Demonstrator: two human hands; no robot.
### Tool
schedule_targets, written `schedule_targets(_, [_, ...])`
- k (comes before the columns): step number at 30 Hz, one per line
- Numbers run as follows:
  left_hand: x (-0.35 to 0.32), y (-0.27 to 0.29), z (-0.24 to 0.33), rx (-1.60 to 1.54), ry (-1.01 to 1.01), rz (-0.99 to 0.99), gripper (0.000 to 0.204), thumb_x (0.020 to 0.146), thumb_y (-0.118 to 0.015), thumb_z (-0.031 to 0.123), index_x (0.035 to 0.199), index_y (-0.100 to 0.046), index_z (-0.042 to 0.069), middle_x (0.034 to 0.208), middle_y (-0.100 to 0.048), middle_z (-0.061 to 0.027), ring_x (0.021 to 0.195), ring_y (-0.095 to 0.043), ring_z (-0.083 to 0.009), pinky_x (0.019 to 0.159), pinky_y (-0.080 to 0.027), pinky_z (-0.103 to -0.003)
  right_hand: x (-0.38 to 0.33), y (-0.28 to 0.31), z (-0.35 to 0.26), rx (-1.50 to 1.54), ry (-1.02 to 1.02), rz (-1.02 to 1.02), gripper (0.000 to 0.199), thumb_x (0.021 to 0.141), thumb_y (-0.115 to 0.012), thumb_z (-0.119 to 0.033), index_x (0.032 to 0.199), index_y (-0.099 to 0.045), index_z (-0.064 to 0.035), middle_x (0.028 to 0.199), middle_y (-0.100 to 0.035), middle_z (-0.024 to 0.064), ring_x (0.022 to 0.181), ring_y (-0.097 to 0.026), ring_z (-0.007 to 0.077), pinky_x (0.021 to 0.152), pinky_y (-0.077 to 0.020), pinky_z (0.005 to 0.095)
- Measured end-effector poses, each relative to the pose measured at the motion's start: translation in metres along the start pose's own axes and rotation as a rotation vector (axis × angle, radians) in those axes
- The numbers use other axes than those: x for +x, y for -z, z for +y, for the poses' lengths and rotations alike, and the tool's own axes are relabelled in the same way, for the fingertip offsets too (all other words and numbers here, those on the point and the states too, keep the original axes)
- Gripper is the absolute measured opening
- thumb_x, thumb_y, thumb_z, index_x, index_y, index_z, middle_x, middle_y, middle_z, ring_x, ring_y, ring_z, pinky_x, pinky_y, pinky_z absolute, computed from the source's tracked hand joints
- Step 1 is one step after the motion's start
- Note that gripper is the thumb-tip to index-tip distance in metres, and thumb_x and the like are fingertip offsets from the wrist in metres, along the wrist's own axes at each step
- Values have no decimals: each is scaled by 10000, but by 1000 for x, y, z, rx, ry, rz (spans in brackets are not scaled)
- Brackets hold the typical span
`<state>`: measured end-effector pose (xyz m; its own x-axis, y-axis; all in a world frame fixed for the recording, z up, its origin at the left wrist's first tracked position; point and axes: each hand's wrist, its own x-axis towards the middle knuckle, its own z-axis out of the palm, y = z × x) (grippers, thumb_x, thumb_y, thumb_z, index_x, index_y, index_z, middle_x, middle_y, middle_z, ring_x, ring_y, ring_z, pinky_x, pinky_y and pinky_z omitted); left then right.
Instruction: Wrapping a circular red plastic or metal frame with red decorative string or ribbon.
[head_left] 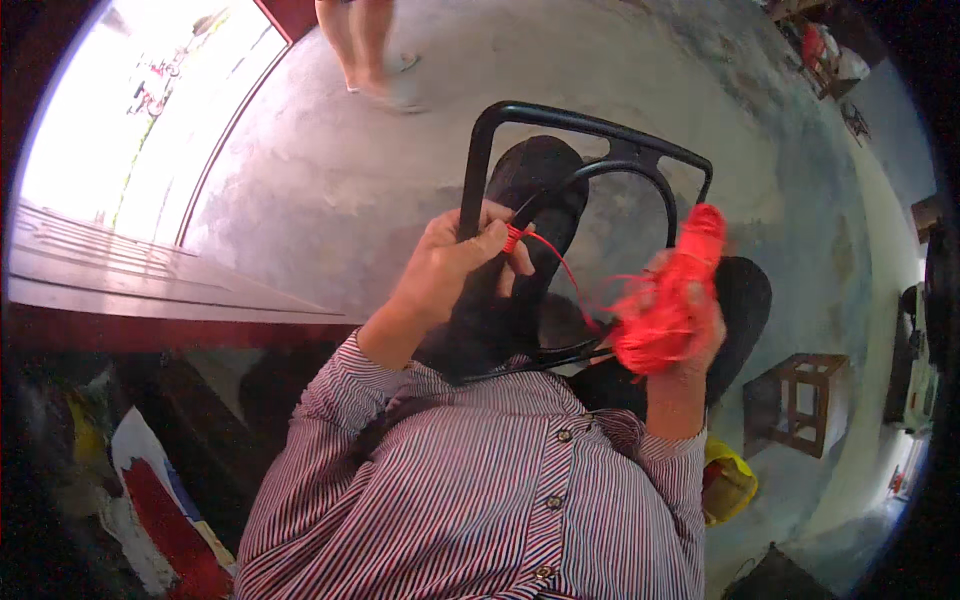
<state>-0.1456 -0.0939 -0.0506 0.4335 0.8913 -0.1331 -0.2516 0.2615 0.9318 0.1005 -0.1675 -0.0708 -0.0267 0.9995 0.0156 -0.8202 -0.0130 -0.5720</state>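
A black tubular frame (pixel 590 121), squared outside with a rounded inner hoop, rests across my lap. My left hand (pixel 450 258) is closed round its left side, thumb pressed by several tight turns of red cord (pixel 512 238) wound on the inner hoop. From those turns a single red strand (pixel 562 262) runs right in a slack curve. It leads to a thick, loose bundle of red cord (pixel 672 312), blurred by motion. My right hand (pixel 708 345) grips this bundle at the frame's right side; the cord covers most of its fingers.
Ahead, a person's bare legs (pixel 358 45) stand on the grey concrete floor (pixel 300 160). A bright doorway (pixel 120 120) opens at the far left, above a slatted ledge (pixel 130 270). To my right are a wooden stool (pixel 808 405) and a yellow object (pixel 728 483).
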Motion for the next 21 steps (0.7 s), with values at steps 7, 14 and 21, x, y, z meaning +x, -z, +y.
schedule_targets(7, [-1, -8, -3, -65, -10, 46, 276, 942, -518, 241, 1032, -579, -12, 761, -646, -119, 553, -574, -138, 515, -468, -236, 33, -36, 53, -207, -313, 1, 483, 705, -591, -131, 1142, -507, 58, 969, -617, 133, 826, -635, 211, 762, -527, 345])
schedule_targets(14, [-2, -10, -3, -7, 18, 94, 264, 934, -535, 247, 971, -603, -5, 735, -638, -89, 556, -568, -114, 510, -466, -232, 40, -34, 39, -467, -235, 68, 358, 657, -574, -72, 1003, -567, 20, 902, -629, 85, 811, -625, 179, 796, -500, 313])
schedule_targets(21, [1, -12, -4, 92, 33, 91, 171, 867, -546, 140, 930, -583, -14, 707, -614, -80, 565, -558, -114, 526, -450, -236, 28, -25, 38, -596, -225, -3, 357, 717, -596, -76, 1064, -557, 0, 954, -622, 61, 818, -617, 161, 761, -500, 300])
